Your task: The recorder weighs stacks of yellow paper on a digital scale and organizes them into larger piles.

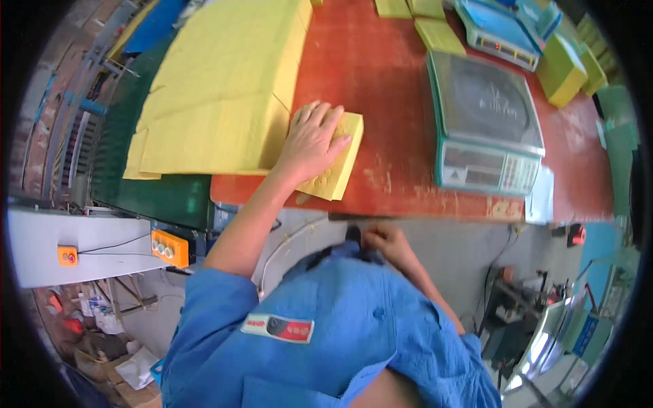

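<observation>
My left hand (314,143) lies palm down on a yellow rectangular block (348,158), its fingers stretched out and the thumb apart. Raised markings show on the block's top, partly under the hand. Just left of it lies a long row of yellow slabs (224,81), pressed close together, with seams along the side. Below the table's front edge, close to my body, is my right hand (384,243) with curled fingers. A small dark shape shows beside those fingers; what they hold, if anything, cannot be made out.
On the red table (381,88) stands a weighing scale (486,102) with a dark plate. A second scale (500,41) with a blue tray is behind it, near yellow blocks (561,68). A green surface (183,197) adjoins at left, above an orange button box (170,248).
</observation>
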`<state>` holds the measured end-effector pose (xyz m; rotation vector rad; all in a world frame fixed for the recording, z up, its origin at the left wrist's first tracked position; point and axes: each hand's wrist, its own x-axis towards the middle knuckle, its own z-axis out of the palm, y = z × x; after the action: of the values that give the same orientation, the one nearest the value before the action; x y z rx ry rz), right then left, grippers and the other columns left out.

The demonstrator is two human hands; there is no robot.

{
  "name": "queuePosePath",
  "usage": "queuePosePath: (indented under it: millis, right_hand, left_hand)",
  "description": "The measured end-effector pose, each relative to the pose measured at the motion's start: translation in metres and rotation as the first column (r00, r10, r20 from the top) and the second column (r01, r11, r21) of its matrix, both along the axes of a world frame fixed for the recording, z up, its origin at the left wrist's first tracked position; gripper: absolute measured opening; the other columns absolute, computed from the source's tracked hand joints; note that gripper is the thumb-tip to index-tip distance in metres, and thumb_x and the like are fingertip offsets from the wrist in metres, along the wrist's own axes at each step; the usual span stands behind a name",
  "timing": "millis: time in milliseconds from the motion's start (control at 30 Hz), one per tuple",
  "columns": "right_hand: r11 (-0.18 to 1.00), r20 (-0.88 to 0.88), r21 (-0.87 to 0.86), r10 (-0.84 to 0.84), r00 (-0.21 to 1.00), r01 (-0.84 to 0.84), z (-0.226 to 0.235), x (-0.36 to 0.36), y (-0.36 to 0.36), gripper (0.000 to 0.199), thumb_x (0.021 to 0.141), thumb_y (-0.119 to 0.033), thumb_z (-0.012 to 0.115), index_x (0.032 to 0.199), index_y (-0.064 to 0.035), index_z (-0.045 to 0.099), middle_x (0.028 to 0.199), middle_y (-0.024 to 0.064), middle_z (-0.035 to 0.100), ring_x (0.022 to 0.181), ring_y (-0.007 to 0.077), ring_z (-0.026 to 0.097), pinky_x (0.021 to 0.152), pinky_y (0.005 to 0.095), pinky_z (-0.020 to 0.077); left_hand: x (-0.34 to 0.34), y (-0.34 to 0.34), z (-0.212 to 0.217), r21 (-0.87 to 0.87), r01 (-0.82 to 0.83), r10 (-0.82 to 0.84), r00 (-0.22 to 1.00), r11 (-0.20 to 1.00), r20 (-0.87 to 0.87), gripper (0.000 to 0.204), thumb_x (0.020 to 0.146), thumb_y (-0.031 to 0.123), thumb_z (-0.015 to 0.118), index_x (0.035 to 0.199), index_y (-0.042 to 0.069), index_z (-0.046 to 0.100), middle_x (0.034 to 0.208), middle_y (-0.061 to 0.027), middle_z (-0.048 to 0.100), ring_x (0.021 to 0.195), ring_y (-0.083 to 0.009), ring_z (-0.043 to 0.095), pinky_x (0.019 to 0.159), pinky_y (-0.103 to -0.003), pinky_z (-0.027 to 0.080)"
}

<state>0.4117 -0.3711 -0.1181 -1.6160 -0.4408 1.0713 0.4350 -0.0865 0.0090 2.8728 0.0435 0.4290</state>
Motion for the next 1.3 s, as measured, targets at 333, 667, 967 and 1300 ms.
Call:
queuePosePath:
  millis: [333,667,967,1300]
  right_hand:
    - [0.852,-0.793,0.317,-0.002,0.609,0.416,0.066,-0.011,-0.011,0.061,0.082,-0.002,0.049,0.142,0.0007,0.044,0.135,0.0160,0.056,0.124,0.0274,0.053,0.105,0.0369,0.0403]
    - [0.919,0.176,0.388,-0.151,0.973,0.072,0.142,0.078,-0.042,0.034,0.088,-0.007,0.062,0.121,0.0009,0.056,0.124,0.0193,0.057,0.115,0.0303,0.057,0.098,0.0372,0.0442]
    - [0.844,0.785,0.525,-0.530,0.321,0.110,0.221,0.253,-0.116,0.042,0.089,-0.012,0.057,0.129,-0.0012,0.052,0.148,0.0250,0.037,0.142,0.0437,0.028,0.114,0.0492,0.0260]
    - [0.965,0.861,0.239,-0.263,0.435,0.109,0.220,0.372,-0.134,0.042,0.090,-0.016,0.057,0.132,-0.0066,0.054,0.142,0.0187,0.047,0.136,0.0390,0.038,0.111,0.0472,0.0328]
  left_hand:
    - [-0.061,-0.096,0.039,-0.192,0.143,-0.160,0.984,0.971,-0.077,0.064,0.085,0.018,0.065,0.143,0.004,0.042,0.154,-0.0235,0.029,0.140,-0.0428,0.031,0.116,-0.049,0.024]
    - [-0.024,-0.078,0.022,-0.980,-0.014,-0.022,1.000,-0.201,-0.009,0.046,0.103,0.028,0.044,0.143,0.006,0.043,0.140,-0.0147,0.049,0.125,-0.0265,0.053,0.104,-0.038,0.044]
    - [0.198,-0.234,0.050,-0.939,0.307,0.011,0.951,-0.155,0.309,0.047,0.099,0.018,0.057,0.141,0.004,0.043,0.133,-0.0089,0.054,0.119,-0.0203,0.055,0.099,-0.035,0.048]
    - [0.253,-0.231,0.017,-0.860,-0.016,0.043,0.998,-0.511,-0.044,0.044,0.102,0.030,0.049,0.135,0.002,0.050,0.134,-0.0133,0.055,0.119,-0.0212,0.057,0.096,-0.038,0.051]
